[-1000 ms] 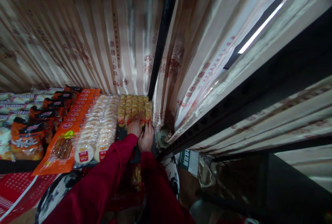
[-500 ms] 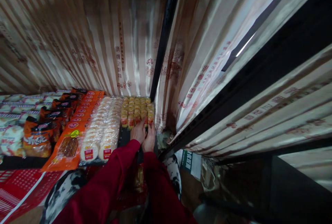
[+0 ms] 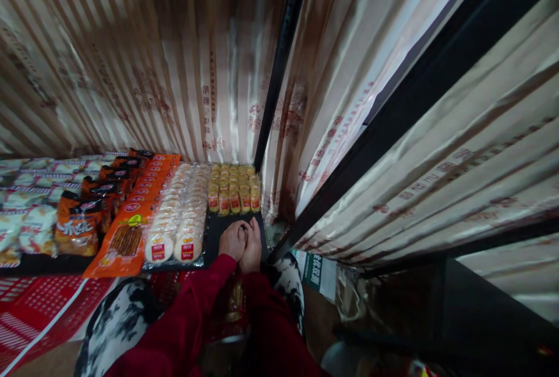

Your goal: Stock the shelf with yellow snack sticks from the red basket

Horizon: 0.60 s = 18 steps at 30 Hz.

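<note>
Low on a dark shelf (image 3: 218,236), rows of small yellow snack packs (image 3: 234,188) stand at the right end. My left hand (image 3: 231,240) and my right hand (image 3: 252,245) rest side by side on the bare shelf just in front of those packs, apart from them. Both hands look curled with fingers pressed together; nothing shows in them. Red sleeves cover both arms.
Left of the yellow packs lie rows of white round cakes (image 3: 177,226), long orange packs (image 3: 133,223) and orange-black bags (image 3: 81,226). A black upright post (image 3: 279,68) divides the shelving. Striped wrapped goods hang above and right. A red basket (image 3: 35,307) sits lower left.
Both hands have drawn back from the front row of yellow packs to the bare shelf edge. The view has tilted slightly.
</note>
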Motion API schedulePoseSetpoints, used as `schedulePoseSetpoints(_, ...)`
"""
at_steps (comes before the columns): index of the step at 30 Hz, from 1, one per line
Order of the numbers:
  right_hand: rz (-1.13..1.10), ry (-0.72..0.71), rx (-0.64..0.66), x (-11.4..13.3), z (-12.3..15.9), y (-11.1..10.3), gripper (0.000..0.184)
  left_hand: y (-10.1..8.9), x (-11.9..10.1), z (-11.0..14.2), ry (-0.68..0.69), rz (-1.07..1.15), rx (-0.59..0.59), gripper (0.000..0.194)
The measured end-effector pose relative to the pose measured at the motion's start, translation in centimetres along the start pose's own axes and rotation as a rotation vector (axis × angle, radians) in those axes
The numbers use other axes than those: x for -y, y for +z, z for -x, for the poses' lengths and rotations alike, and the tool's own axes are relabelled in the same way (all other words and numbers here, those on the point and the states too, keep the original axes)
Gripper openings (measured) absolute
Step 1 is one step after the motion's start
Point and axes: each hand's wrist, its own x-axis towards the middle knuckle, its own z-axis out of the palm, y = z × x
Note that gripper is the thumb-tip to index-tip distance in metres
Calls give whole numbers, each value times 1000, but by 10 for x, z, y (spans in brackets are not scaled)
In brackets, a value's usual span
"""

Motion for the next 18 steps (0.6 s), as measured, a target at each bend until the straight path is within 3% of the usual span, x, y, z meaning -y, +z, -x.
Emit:
schedulePoseSetpoints(3,21,-10,80,4,22,-9,39,0,8,24,16,45,-7,29)
schedulePoseSetpoints(7,57,-140,165,7,61,-18,40,2,25,61,-28,26,21,30)
schedulePoseSetpoints(13,132,-234,290,-23,122,-15,34,5,59,111,-147,34,104,33)
schedulePoseSetpoints(18,224,-251,470,-34,146,-8,35,12,88,130,-241,-24,195,39)
